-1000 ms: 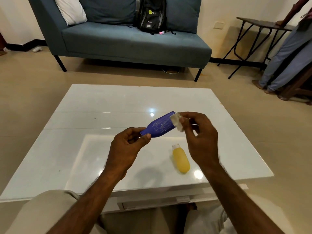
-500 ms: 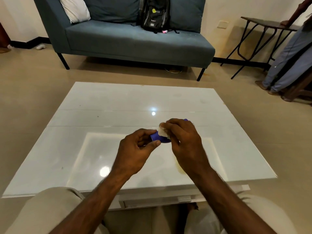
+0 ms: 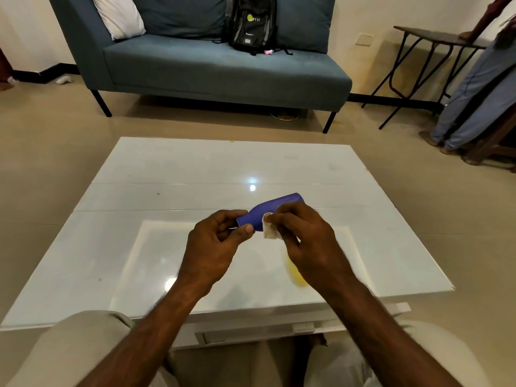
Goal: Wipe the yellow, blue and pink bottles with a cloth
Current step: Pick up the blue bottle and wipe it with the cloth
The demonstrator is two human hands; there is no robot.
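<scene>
I hold a blue bottle (image 3: 269, 209) above the white table (image 3: 195, 174), tilted with its base up to the right. My left hand (image 3: 216, 244) pinches its neck end. My right hand (image 3: 308, 241) grips a small white cloth (image 3: 270, 229) pressed against the bottle's lower side near the neck. A yellow bottle (image 3: 295, 275) lies on the table beneath my right hand, mostly hidden by it. No pink bottle shows.
A blue-grey sofa (image 3: 212, 68) with a black backpack (image 3: 252, 23) stands beyond the table. A dark folding side table (image 3: 435, 40) and a person's legs (image 3: 474, 101) are at the far right. My knees sit against the table's near edge.
My right hand slid the cloth from the bottle's base down to its neck, then back a little, uncovering more of the blue body. The left hand kept its hold.
</scene>
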